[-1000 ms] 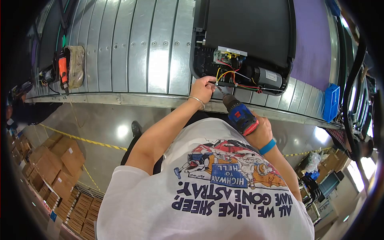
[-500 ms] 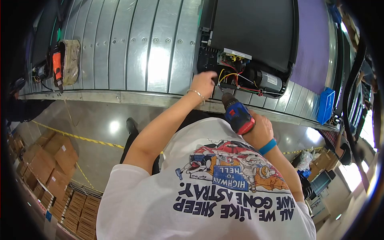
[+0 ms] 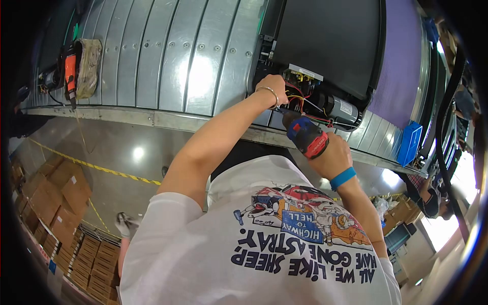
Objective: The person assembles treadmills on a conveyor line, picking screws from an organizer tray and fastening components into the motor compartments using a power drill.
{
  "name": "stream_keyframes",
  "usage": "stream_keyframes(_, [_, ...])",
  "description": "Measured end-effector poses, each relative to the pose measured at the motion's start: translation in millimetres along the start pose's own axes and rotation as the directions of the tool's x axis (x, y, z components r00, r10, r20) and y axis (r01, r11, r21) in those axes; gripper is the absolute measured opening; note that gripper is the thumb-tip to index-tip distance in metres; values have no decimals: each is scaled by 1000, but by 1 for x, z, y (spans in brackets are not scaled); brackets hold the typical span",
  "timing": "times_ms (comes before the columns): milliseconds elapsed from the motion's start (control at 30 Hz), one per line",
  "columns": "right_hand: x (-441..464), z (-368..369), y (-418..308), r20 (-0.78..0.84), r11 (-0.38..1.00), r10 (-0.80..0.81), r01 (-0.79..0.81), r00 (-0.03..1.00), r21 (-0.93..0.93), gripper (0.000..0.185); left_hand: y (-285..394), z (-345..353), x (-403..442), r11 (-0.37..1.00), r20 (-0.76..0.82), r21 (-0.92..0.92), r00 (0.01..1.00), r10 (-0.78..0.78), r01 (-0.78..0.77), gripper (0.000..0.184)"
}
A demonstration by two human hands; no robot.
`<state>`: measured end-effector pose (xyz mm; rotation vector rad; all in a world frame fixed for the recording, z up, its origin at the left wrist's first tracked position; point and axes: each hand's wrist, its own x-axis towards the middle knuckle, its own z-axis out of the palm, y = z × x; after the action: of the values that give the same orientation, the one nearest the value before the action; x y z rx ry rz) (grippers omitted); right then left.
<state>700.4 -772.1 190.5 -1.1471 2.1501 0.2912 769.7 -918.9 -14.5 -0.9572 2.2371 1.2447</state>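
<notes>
My right hand (image 3: 330,153) is wrapped round a blue and red power drill (image 3: 306,136), its chuck pointing up and left at the front edge of a black machine (image 3: 325,43). At the machine's left front, my left hand (image 3: 273,87) reaches over the exposed part beside the wires; its fingertips are hidden from view. Red and yellow wires (image 3: 300,96) run to the right of that hand. Behind them sits a circuit board (image 3: 303,77) with a metal bracket. A black cylindrical motor (image 3: 344,110) with a white label lies to the right.
An orange tool (image 3: 70,76) hangs at the left near a worn pouch (image 3: 89,68). A blue bin (image 3: 409,143) is at the right edge of the slatted metal line (image 3: 168,61). Cardboard boxes (image 3: 61,203) stand lower left. Another person's foot (image 3: 125,223) shows below, and a person is at right.
My left hand has moved forward and right over the machine's wiring area. The drill in my right hand has shifted slightly. A person's foot has appeared at lower left.
</notes>
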Motion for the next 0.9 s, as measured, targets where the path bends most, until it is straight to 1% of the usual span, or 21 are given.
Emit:
stream_keyframes(67, [-2,-1,16,8,995,-104,104,995,-13,36,-1,2,-1,1000,-11,10,1000,-4,4,31])
stream_keyframes(100, [-3,-1,30,-67,976,-195,200,978,80,37,-1,1,-2,1000,-18,16,1000,-6,6,31])
stream_keyframes(167, [-10,6,79,-238,887,-341,395,909,238,41,-9,-6,-5,996,-118,-75,992,40,-49,31])
stream_keyframes(200, [-7,21,114,-371,847,-351,461,860,266,44,-16,-15,-6,990,-180,-117,982,57,-79,31])
stream_keyframes(233, [-1,12,118,-379,895,-303,398,874,202,53,-20,-28,-10,963,-340,-225,938,65,-149,27])
stream_keyframes(300, [27,-14,121,-449,949,-273,314,851,16,63,-16,-44,-11,924,-466,-376,875,-130,-63,23])
stream_keyframes(333, [48,-18,124,-491,941,-311,337,814,-36,65,-16,-45,-8,902,-475,-410,876,-81,-138,24])
stream_keyframes(367, [71,-21,127,-528,930,-348,358,774,-88,67,-13,-41,-6,911,-450,-385,892,-46,-147,24])
stream_keyframes(433, [126,-16,145,-507,938,-342,321,791,-131,67,-4,-32,-5,928,-391,-335,920,18,-160,25])
stream_keyframes(467, [146,-13,149,-518,943,-332,294,788,-157,68,6,-36,-14,969,-290,-247,952,-100,27,27])
stream_keyframes(533, [179,-9,153,-537,950,-310,236,785,-203,68,1,-20,-19,985,-211,-102,965,-157,138,28])
stream_keyframes(567, [190,-7,157,-537,948,-316,245,782,-201,69,-3,-10,-20,982,-171,-23,967,-188,187,29])
stream_keyframes(600, [200,-5,160,-533,946,-324,255,782,-201,69,-3,-4,-23,985,-100,-9,980,-172,172,28])
stream_keyframes(667, [213,0,167,-536,937,-349,291,769,-193,70,3,6,-22,991,-102,47,987,-124,129,26])
stream_keyframes(700, [218,3,169,-522,936,-348,314,778,-156,69,8,9,-22,992,-100,76,990,-97,105,25])
stream_keyframes(767, [221,9,175,-491,932,-347,353,799,-84,67,14,7,-20,984,-90,87,985,-145,153,21])
stream_keyframes(833, [196,5,149,-666,934,-351,294,658,-201,62,16,4,-15,976,-78,132,984,-162,172,19])
stream_keyframes(867, [179,5,131,-735,933,-358,256,575,-254,60,17,3,-16,976,-76,158,987,-143,153,18])
stream_keyframes(900, [166,7,116,-719,914,-385,346,579,-210,54,16,4,-14,976,-86,143,984,-153,164,18])
